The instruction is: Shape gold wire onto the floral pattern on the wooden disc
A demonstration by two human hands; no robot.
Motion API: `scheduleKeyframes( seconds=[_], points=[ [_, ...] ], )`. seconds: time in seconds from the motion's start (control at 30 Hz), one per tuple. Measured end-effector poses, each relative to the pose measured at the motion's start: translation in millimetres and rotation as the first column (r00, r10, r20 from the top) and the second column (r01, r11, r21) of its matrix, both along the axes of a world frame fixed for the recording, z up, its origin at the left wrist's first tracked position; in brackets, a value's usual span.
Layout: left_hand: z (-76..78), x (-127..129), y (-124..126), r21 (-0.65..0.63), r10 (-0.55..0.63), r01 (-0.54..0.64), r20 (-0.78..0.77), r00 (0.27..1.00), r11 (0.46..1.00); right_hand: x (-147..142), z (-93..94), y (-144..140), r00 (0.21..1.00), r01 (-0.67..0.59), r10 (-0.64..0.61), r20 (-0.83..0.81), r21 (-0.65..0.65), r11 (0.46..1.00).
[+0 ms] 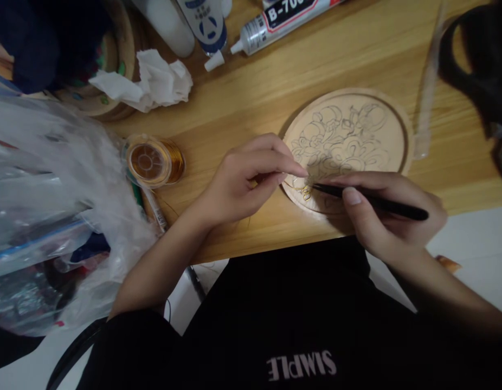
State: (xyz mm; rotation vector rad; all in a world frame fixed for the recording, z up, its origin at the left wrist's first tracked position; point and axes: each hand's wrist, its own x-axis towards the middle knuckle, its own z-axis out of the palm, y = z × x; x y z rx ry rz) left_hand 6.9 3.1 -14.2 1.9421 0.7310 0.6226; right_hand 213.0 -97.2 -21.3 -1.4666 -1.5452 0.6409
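Note:
A round wooden disc (391,127) with a pencilled flower outline lies on the wooden table (255,92). At its near-left rim sits a small curl of gold wire (306,192). My left hand (245,181) pinches its fingertips together at the disc's edge, right beside the wire. My right hand (391,216) grips a thin black tool (373,201), whose tip touches the gold wire curl.
A spool of gold wire (153,161) stands left of my left hand. Crumpled tissue (153,81), a B-7000 glue tube (275,24) and white bottles (202,21) lie at the back. Clear plastic bags (43,216) fill the left. Dark scissors (482,70) rest at the right.

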Motion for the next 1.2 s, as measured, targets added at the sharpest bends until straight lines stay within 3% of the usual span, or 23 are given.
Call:
scheduleKeyframes(
  seconds=[0.17,0.5,0.9,1.2],
  points=[
    [-1.6,-1.5,2.9,0.037,-0.011,0.009,0.060,0.998,0.999,-1.4,2.5,-1.5,1.000,0.018,-0.018,-0.002,-0.064,0.998],
    [-3.5,1.4,3.7,0.065,-0.050,0.046,0.068,0.996,0.997,-1.4,6.6,-0.7,0.999,0.016,-0.014,0.036,-0.061,0.998],
    [1.3,-0.7,8.9,0.023,-0.085,0.085,0.015,0.996,0.996,-1.2,7.0,-1.1,0.998,0.014,-0.008,0.057,-0.093,0.996],
    [-0.4,-4.1,10.5,0.038,-0.103,0.101,0.056,0.993,0.994,-1.7,7.4,-0.9,0.999,0.038,-0.042,-0.034,-0.091,0.995]
  ],
)
